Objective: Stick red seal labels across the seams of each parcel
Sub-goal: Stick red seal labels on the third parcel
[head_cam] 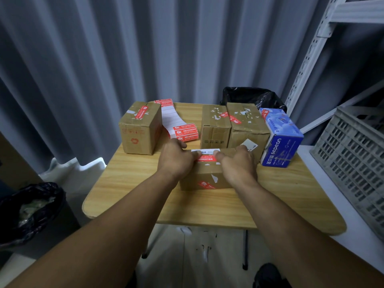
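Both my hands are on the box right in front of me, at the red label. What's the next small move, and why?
Probably press down and rub along the red rectangular seal label to bond it flat. The left hand and right hand rest at its two ends on top of the small brown cardboard box, so it seems placed but not yet smoothed.

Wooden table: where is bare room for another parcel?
Bare: the light wooden table's near strip, in front of the nearest brown cardboard parcel, and the front corners. Crowded: the back row, brown boxes to blue carton.
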Tool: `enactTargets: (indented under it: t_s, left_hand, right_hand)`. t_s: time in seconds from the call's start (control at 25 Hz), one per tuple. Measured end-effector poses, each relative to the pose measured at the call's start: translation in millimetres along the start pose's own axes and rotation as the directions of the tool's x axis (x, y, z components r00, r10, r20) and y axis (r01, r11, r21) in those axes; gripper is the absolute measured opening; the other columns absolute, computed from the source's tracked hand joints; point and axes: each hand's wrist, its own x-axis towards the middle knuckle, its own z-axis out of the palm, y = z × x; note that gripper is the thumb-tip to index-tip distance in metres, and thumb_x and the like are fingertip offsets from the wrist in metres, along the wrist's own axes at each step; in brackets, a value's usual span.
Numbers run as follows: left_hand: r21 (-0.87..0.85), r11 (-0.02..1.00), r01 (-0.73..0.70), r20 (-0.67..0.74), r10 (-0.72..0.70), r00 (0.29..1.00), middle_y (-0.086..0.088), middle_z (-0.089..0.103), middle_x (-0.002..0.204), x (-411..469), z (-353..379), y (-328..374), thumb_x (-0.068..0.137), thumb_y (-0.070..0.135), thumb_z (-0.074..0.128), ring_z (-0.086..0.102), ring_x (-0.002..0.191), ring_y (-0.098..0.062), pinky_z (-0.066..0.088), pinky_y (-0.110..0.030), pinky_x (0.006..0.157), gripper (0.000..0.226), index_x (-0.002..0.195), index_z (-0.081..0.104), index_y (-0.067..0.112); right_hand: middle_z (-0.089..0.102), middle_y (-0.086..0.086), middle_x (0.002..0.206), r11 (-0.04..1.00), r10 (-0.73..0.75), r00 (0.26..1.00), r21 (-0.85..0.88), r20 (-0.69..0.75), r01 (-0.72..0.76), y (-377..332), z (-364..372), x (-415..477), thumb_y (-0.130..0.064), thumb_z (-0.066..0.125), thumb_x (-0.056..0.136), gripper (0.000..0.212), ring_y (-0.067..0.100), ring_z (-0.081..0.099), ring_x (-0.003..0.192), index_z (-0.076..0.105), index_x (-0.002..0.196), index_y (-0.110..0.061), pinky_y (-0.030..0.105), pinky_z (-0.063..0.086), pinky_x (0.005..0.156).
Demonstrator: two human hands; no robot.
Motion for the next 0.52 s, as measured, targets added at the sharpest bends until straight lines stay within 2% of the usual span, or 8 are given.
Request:
enactTargets:
  t_s: [0.12,0.24,0.32,0.44,0.52]
  left_hand:
    - [-0.059,0.998,-0.016,-0.022,0.014,1.0,-0.004,0.068,0.104,-2,-2,-3,0.084,0.03,0.077,0.067,0.098,-0.023,0.057,-0.049,0.088,0.025,0.098,0.061,0.017]
    - [-0.105,0.994,-0.031,-0.056,0.025,0.998,-0.002,0.069,0.1,-4,-2,-7,0.09,0.029,0.069,0.067,0.097,-0.022,0.056,-0.049,0.09,0.016,0.1,0.064,0.018]
    - [-0.143,0.99,0.0,-0.064,-0.009,0.998,0.0,0.068,0.103,-8,-2,-8,0.092,0.033,0.065,0.066,0.098,-0.021,0.055,-0.049,0.091,0.02,0.107,0.061,0.021]
    - [-0.177,0.984,0.035,-0.072,-0.048,0.996,0.001,0.064,0.105,-15,-7,-6,0.094,0.038,0.059,0.062,0.095,-0.017,0.054,-0.046,0.09,0.027,0.115,0.057,0.02]
    - [-0.221,0.975,0.035,-0.023,-0.041,0.999,0.004,0.06,0.107,-23,-13,-4,0.094,0.034,0.058,0.057,0.092,-0.012,0.053,-0.038,0.085,0.029,0.12,0.053,0.021]
  right_hand:
    - [0.056,0.01,0.131,0.994,-0.003,0.999,0.108,0.034,-0.001,4,0,2,-0.049,0.062,0.085,0.056,0.033,0.052,0.123,0.053,0.127,-0.013,0.048,0.048,0.099]
    - [0.067,0.009,0.111,0.984,-0.006,0.999,0.18,0.046,-0.002,9,-2,6,-0.045,0.057,0.088,0.034,0.028,0.065,0.1,0.057,0.106,-0.016,0.037,0.053,0.078]
    - [0.069,0.006,0.102,0.971,0.011,0.998,0.239,0.061,-0.025,12,-5,5,-0.04,0.055,0.095,0.027,0.022,0.067,0.088,0.058,0.103,-0.014,0.033,0.053,0.07]
    - [0.07,0.003,0.098,0.961,0.023,0.998,0.276,0.054,-0.037,14,-7,1,-0.044,0.053,0.095,0.027,0.022,0.068,0.087,0.059,0.098,-0.018,0.04,0.056,0.079]
    - [0.07,0.002,0.095,0.954,0.023,0.998,0.297,0.063,-0.041,14,-9,-3,-0.046,0.053,0.095,0.029,0.02,0.068,0.084,0.058,0.097,-0.018,0.035,0.054,0.071]
